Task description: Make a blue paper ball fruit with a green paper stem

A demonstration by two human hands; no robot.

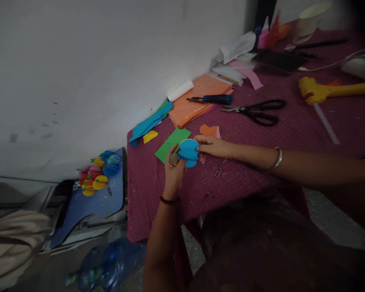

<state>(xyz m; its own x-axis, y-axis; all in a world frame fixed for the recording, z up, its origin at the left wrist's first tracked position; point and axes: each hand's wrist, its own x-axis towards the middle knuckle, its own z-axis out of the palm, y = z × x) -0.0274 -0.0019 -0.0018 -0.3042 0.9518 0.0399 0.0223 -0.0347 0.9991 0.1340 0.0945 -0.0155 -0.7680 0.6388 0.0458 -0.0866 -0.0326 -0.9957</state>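
Note:
Both hands meet over a low table covered in a maroon checked cloth [231, 178]. My left hand [173, 170] is closed around a stack of blue round paper pieces [188, 152], with a bit of yellow and purple paper showing at its fingers. My right hand [213, 146], a silver bangle on its wrist, pinches the same blue pieces from the right side. A green paper sheet [170, 144] lies just behind the hands, and an orange cut-out [208, 129] lies beyond my right hand.
Black scissors [257, 111], a blue-handled cutter [214, 98] on orange sheets [200, 99], a yellow glue gun [322, 91], blue paper strips [150, 121] and paper scraps lie on the table. Left of it, a blue board [91, 202] carries several paper fruit shapes [97, 174]. A white wall stands behind.

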